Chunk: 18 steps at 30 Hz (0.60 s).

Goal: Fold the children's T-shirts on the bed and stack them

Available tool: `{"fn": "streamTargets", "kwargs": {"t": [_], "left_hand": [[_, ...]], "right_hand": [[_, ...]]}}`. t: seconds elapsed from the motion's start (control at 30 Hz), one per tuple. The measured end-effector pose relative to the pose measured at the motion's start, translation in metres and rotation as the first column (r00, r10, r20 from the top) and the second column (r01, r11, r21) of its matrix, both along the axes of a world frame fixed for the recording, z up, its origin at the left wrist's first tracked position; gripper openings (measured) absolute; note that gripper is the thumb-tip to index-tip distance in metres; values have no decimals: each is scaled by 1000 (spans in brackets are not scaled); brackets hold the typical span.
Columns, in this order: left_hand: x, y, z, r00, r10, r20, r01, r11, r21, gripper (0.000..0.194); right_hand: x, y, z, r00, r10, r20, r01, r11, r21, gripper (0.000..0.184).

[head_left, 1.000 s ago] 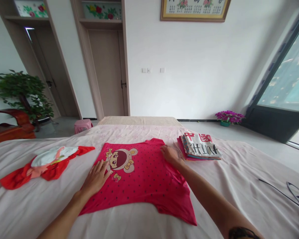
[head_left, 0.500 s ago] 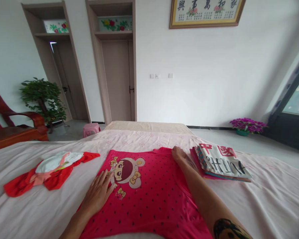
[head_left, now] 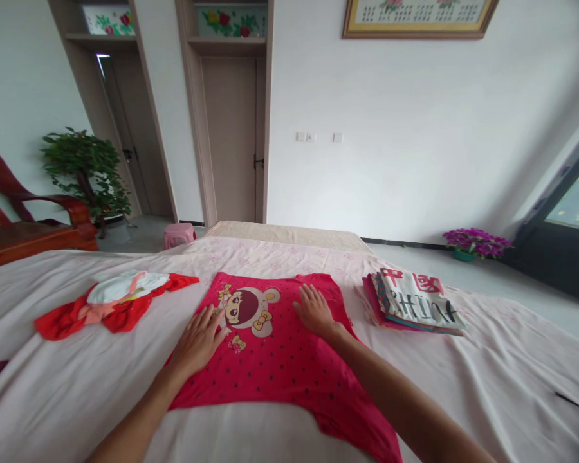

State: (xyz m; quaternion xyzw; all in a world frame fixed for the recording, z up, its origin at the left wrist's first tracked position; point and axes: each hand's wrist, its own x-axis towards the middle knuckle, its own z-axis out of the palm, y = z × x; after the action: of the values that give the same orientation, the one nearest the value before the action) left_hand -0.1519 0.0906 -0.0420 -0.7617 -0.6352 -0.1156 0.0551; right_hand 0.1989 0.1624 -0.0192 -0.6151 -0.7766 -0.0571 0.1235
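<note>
A pink-red polka-dot T-shirt (head_left: 270, 366) with a cartoon girl print lies spread out, its sleeves to the right. My left hand (head_left: 200, 341) rests flat on its left edge beside the print, fingers stretched out. Over the shirt's upper right part, my right hand (head_left: 314, 310) lies with fingers extended and a little apart, gripping nothing. To the right sits a stack of folded clothes (head_left: 415, 302), topped by a white one with red and black lettering. On the left lies a crumpled red and white garment (head_left: 125, 299).
A pale sheet (head_left: 251, 431) covers the broad surface under the clothes. Beyond it stand a pink stool (head_left: 179, 235), a wooden armchair (head_left: 38, 218), a leafy plant (head_left: 87, 170) and purple flowers (head_left: 477, 241). A thin dark object (head_left: 576, 405) lies at the right edge.
My right hand has moved from the shirt's collar side inward to the left, its fingers now straightened. My left hand stays on the left edge. The camera view has shifted.
</note>
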Motion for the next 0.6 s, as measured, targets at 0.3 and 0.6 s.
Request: {"fn": "streamTargets", "kwargs": {"t": [0.3, 0.6], "left_hand": [[-23, -28, 1, 999, -48, 9, 48, 998, -32, 61], [-22, -57, 20, 992, 70, -102, -76, 995, -63, 58]], "right_hand": [[61, -68, -7, 996, 7, 91, 6, 990, -143, 64], [76, -128, 10, 991, -28, 132, 32, 999, -28, 61]]}}
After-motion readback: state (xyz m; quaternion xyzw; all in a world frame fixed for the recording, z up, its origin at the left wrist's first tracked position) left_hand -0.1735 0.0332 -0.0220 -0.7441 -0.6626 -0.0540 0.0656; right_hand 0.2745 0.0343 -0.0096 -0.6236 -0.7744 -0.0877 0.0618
